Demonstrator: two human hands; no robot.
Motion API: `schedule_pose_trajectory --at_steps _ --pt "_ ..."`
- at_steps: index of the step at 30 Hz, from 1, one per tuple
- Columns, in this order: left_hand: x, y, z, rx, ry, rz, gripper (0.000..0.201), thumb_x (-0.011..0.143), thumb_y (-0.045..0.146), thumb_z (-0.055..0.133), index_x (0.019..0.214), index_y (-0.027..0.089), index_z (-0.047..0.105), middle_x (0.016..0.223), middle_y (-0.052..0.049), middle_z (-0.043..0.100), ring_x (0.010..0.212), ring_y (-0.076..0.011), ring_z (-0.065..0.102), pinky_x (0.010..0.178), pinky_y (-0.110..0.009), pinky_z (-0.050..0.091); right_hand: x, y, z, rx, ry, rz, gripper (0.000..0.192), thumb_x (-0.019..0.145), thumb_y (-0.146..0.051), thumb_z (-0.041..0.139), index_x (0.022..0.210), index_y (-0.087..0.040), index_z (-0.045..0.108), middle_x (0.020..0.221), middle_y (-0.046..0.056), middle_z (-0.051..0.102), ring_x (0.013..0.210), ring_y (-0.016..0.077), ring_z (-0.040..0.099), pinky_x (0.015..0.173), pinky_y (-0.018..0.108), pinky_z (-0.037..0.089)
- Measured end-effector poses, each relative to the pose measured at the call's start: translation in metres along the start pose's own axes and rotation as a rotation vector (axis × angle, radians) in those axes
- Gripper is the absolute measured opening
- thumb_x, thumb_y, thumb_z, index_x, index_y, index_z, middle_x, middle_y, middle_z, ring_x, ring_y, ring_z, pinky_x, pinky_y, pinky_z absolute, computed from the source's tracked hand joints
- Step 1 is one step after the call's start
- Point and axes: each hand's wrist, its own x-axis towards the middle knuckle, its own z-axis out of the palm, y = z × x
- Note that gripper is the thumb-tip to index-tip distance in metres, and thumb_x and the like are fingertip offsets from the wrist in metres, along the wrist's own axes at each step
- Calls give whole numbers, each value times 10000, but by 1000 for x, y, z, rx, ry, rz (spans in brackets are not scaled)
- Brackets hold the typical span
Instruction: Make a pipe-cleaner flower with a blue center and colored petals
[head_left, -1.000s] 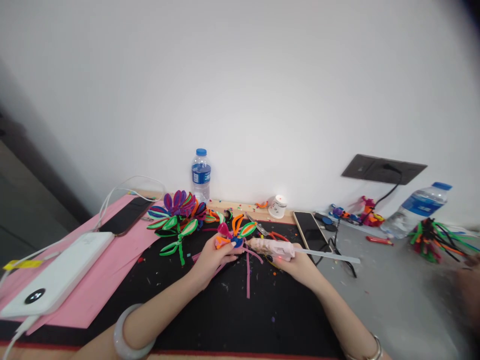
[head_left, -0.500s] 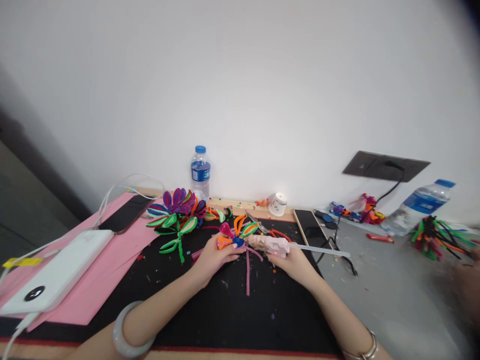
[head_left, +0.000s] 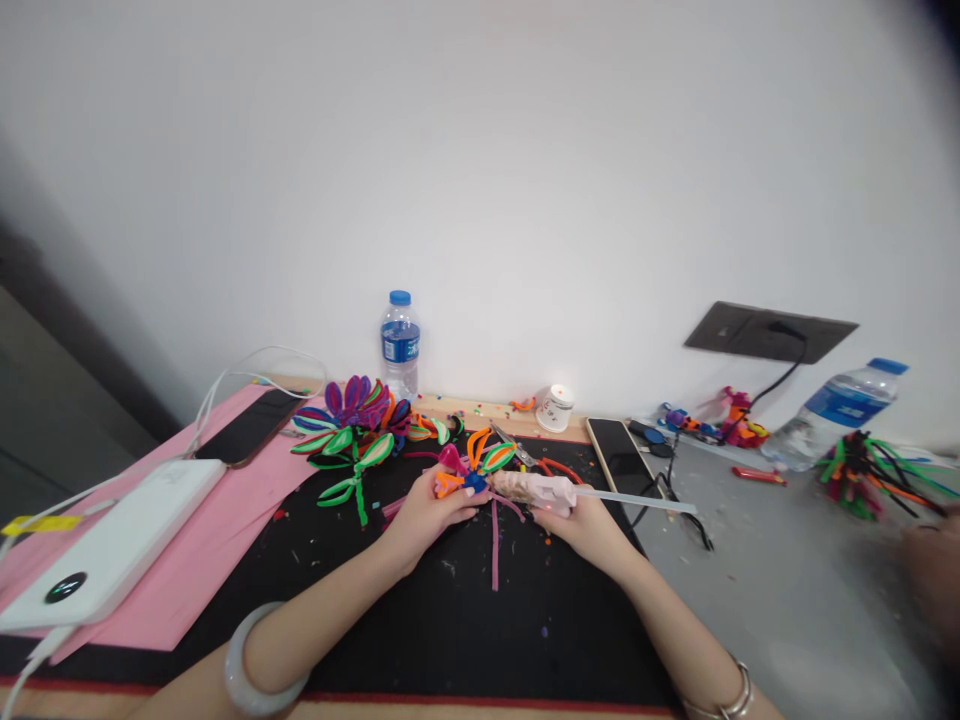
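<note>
Pink glue gun [head_left: 551, 491] clasped, right hand [head_left: 583, 527]; flower [head_left: 475, 481] pinched, left hand [head_left: 426, 515]; nozzle [head_left: 496, 484] contact unclear.

1. Glue gun [head_left: 551, 492]: handle largely hidden by the right hand [head_left: 581, 528]; contact between its tip and the fuzzy flower [head_left: 474, 472] cannot be told.
2. Lower part of the flower: covered by the left hand [head_left: 427, 515].
3. Forearms [head_left: 337, 612]: cut off by the near edge.
4. Co-worker's hand [head_left: 934, 570], right: blurred, cut off by the right edge.
5. Power bank [head_left: 124, 530], left: display too small to read.
6. Paper cup [head_left: 555, 408], far side: lettering illegible.
</note>
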Motion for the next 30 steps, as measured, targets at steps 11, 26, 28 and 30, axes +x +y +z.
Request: schedule_pose_trajectory --at_steps 11,26,28,30 --pt "-1 2 1 14 -10 4 332 670 231 701 931 170 505 1034 -110 642 937 -231 627 710 -242 520 0 1 2 81 -44 -41 355 747 -212 559 1100 -223 597 1095 19 631 987 232 589 873 358 455" --pt "-1 2 0 33 -16 -2 337 676 237 695 955 178 514 1069 -108 627 965 -236 613 724 -258 519 0 -1 2 42 -48 -37 340 741 -213 569 1078 -205 611 1049 31 651 917 224 613 828 348 476" --pt "-1 3 1 30 -16 -3 338 675 236 695 957 178 516 1070 -109 626 969 -238 611 728 -263 520 0 -1 2 42 -51 -30 343 741 -208 566 1081 -205 609 1046 31 653 905 221 617 823 349 480" --pt "-1 3 1 24 -12 -6 343 670 229 699 956 177 516 1071 -110 625 972 -240 610 732 -267 519 0 -1 2 56 -61 -32 347 744 -205 561 1089 -212 604 1062 26 646 922 218 612 836 350 474"
